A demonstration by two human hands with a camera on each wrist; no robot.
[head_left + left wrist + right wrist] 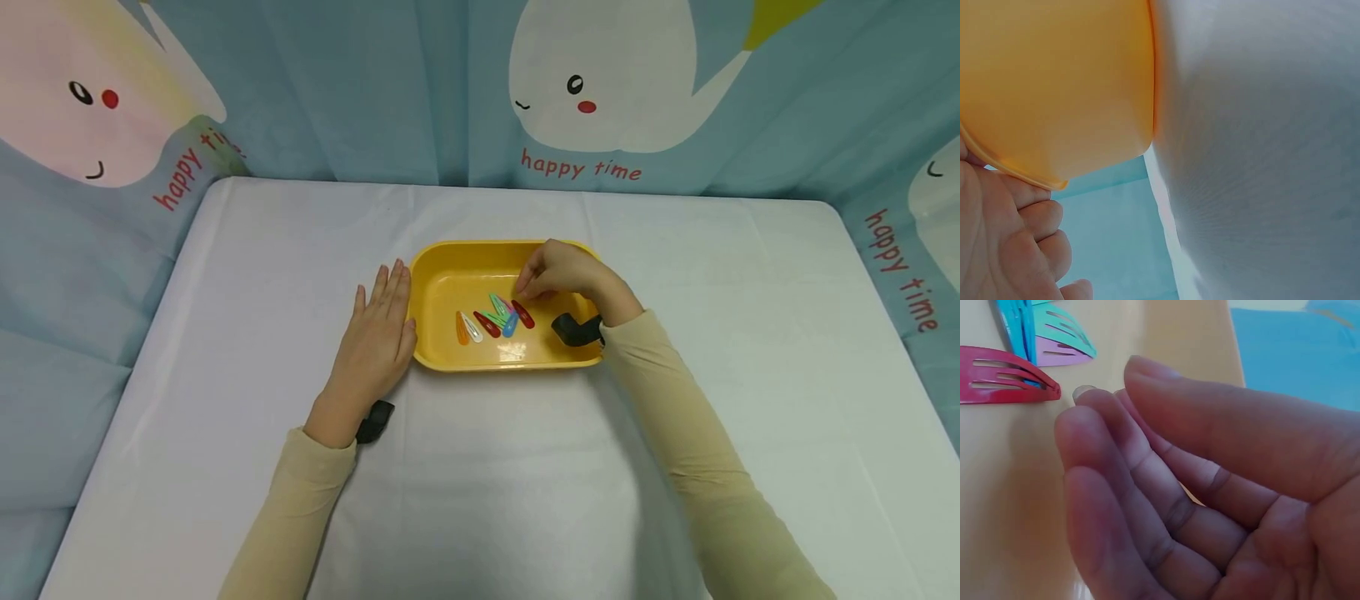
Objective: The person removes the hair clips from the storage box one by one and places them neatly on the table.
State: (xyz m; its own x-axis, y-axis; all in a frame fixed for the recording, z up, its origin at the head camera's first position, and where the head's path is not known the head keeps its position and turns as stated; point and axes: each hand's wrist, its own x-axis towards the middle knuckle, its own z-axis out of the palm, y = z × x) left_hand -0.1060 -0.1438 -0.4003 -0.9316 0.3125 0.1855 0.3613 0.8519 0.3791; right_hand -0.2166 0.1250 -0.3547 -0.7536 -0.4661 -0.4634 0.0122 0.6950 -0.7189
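Note:
Several snap hair clips lie loosely in a shallow yellow tray [442, 354]. From the left, an orange clip [462, 328] and a white clip [472, 327] sit beside a dark red clip [487, 324]. Green and pink ones overlap a blue clip [510, 325], next to another red clip [523, 314]. My left hand [373, 342] rests along the tray's left side with fingers extended, touching its rim. Inside the tray, my right hand [566, 273] hovers beside the red clip, fingers loosely bent. The right wrist view shows nothing between thumb and fingertips.
The tray stands on a table covered with a white cloth [495, 483]. A blue curtain [375, 92] printed with whales hangs behind and beside the table. Black wrist straps show on both arms.

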